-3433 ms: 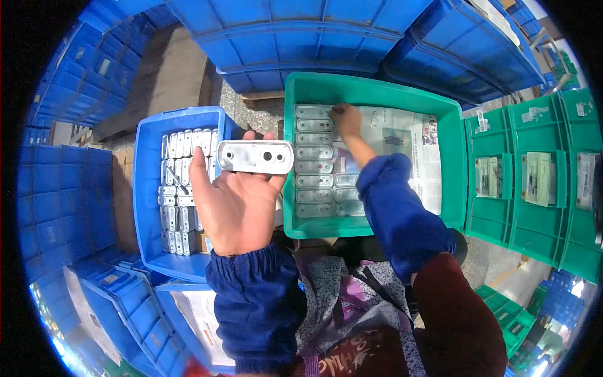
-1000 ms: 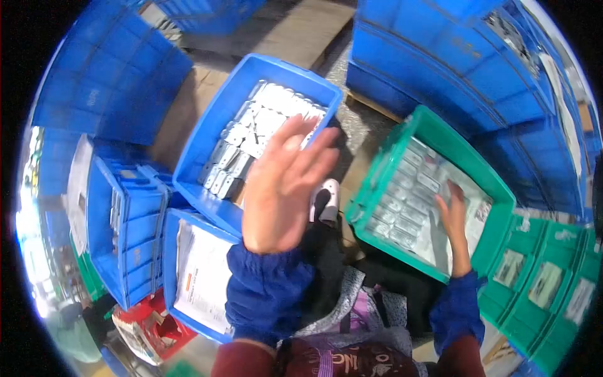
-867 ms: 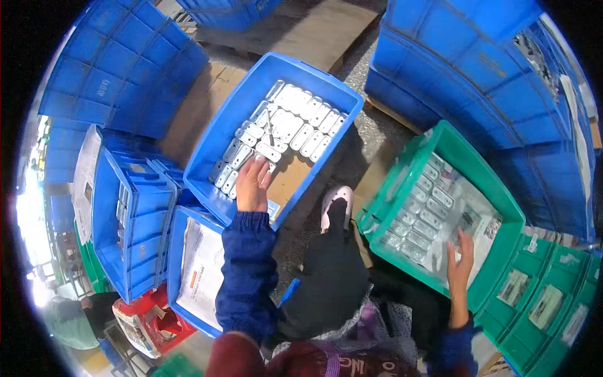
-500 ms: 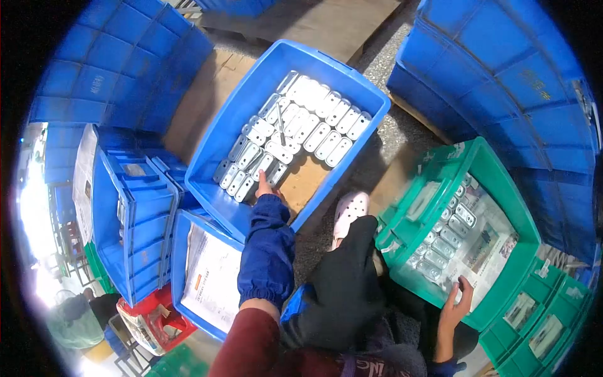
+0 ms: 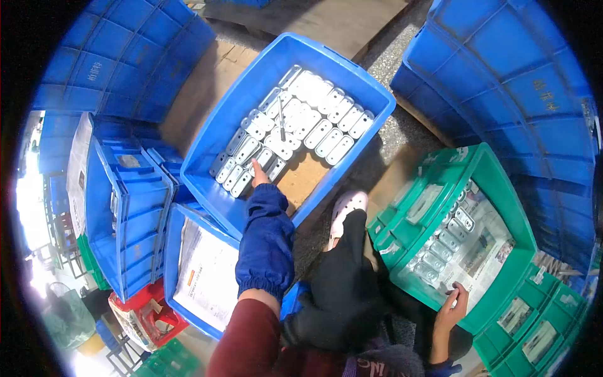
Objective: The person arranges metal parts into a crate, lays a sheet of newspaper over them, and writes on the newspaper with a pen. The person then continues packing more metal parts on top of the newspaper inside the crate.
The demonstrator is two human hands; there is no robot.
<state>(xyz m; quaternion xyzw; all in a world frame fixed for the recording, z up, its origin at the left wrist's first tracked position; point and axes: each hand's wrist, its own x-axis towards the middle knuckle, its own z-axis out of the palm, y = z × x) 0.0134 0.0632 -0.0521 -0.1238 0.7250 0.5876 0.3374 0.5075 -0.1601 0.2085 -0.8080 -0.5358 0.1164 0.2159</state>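
Inside the blue bin point(image 5: 220, 122), my left hand point(image 5: 259, 174) reaches the front rows of silvery oblong metal parts point(image 5: 317, 133) with round holes. One finger presses against a metal part point(image 5: 262, 156) at the row's end; the other fingers are largely hidden, and the hand looks closed on that part. A thin dark pen-like tool point(image 5: 282, 125) lies across the parts. My right hand point(image 5: 452, 305) is over the near edge of the green bin point(image 5: 502, 301), fingers apart and slightly bent, holding nothing. More metal parts point(image 5: 449, 240) lie in rows on newspaper point(image 5: 480, 267) there.
Large blue crates stand at the left point(image 5: 107, 69) and right point(image 5: 502, 69). A paper-lined blue bin point(image 5: 207, 270) and a red crate point(image 5: 151, 314) are at the lower left. Stacked green crates point(image 5: 527, 327) stand at the lower right. A pink shoe point(image 5: 347, 210) is between the bins.
The view has swung left to the blue bin. My left hand, earlier holding one part palm up, has gone down into that bin. My right hand has drawn back to the green bin's near edge.
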